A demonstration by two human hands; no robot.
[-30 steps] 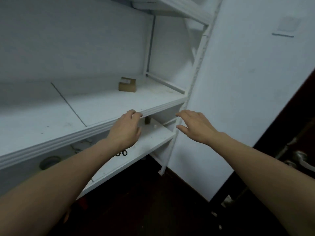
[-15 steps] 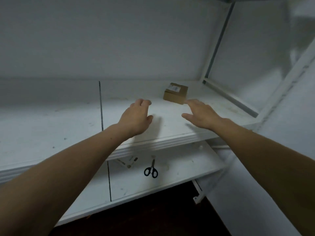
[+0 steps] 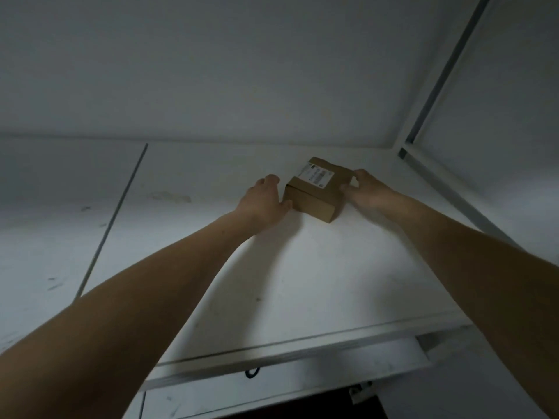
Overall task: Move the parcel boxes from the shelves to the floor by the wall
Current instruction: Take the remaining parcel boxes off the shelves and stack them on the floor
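A small brown cardboard parcel box (image 3: 314, 195) with a white label on top sits near the back of the white shelf (image 3: 302, 273). My left hand (image 3: 264, 201) lies just left of the box, its thumb touching the box's left side, fingers relaxed. My right hand (image 3: 367, 189) is at the box's right side, thumb and fingers curling onto its right edge. The box rests on the shelf.
The shelf's back wall (image 3: 242, 71) and a grey metal upright (image 3: 438, 77) at the right close off the space behind. A lower shelf (image 3: 302, 385) shows below the front edge, with part of a black scissors handle (image 3: 251, 372) visible.
Both hands have reached forward over the shelf to the box, left hand to its left side and right hand to its right. The view has moved closer to the shelf.
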